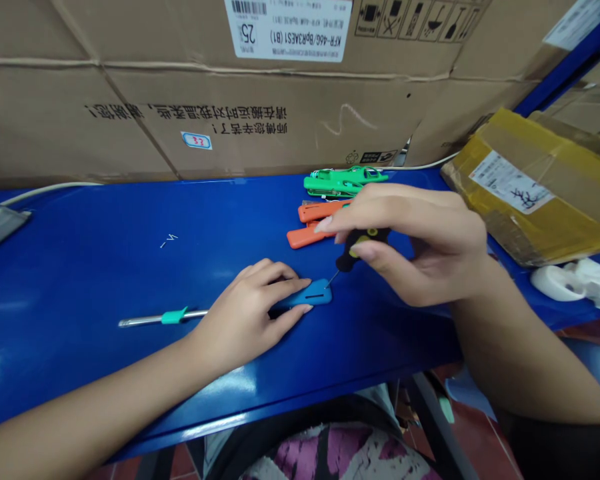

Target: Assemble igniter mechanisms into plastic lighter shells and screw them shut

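Our left hand (245, 313) has its fingers closed around a teal plastic piece (310, 295), pressing it flat on the blue table (70, 267) (only the slotted end shows past the fingertips). Our right hand (420, 243) grips a small screwdriver (357, 248) between thumb and fingers, its black-and-yellow handle tilted and its thin tip right at the end of the teal piece, though we can't tell whether the two touch. Just beyond the right fingertips lie orange plastic pieces (313, 223), and past those, green plastic pieces (345, 181). A metal rod (180, 317) with a teal clip lies behind the left wrist's side of the hand — well apart from the right fingers. Off to the right of those fingers sits a taped parcel (530, 193) — cardboard boxes (280, 120) stand behind everything.
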`<state>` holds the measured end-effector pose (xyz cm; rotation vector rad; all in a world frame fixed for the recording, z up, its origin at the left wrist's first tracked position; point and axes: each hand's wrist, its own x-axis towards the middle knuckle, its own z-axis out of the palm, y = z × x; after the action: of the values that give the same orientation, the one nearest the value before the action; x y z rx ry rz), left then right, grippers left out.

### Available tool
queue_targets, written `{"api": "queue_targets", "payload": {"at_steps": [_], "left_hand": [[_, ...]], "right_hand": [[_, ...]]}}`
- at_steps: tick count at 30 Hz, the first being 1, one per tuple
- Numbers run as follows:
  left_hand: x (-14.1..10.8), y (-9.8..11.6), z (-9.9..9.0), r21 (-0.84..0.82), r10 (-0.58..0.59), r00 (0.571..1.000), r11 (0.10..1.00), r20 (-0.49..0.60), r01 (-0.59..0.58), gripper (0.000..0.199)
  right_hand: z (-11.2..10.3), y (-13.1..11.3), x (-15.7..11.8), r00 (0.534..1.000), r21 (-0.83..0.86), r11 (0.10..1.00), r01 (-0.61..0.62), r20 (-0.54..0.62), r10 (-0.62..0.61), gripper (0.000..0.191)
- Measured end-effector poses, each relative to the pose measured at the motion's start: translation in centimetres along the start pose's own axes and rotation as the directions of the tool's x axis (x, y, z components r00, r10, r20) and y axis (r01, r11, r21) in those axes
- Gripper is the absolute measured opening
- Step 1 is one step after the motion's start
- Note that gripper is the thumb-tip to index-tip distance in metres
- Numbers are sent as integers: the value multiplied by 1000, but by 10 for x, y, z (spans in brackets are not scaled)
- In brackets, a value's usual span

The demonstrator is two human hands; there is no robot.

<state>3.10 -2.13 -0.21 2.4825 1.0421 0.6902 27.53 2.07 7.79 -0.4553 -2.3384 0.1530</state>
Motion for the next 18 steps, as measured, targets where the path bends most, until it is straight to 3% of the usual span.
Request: {"api": "queue_targets", "payload": {"at_steps": [2, 4, 8, 14, 18], "left_hand": [[0, 0, 0, 3, 1, 1000, 1000, 0, -1, 29], [0, 0, 0, 0, 5, 1000, 1000, 1, -5, 29], [2, 1, -1, -7, 4, 1000, 1000, 1, -4, 29], [1, 2, -1, -7, 10, 1000, 1000, -7, -10, 26], [0, 2, -1, 2, 14, 1000, 1000, -10, -14, 27]], "right_hand": [[0, 2, 0, 999, -40, 998, 38, -34, -40, 25], [-1, 2, 1, 999, -43, 998, 54, 1, -54, 31], [-4, -5, 3, 992, -8, 999, -42, 117, 43, 41], [2, -1, -1, 999, -5, 1000, 3, 45, -3, 32], [0, -1, 2, 998, 20, 1000, -11, 62, 10, 31]]}}
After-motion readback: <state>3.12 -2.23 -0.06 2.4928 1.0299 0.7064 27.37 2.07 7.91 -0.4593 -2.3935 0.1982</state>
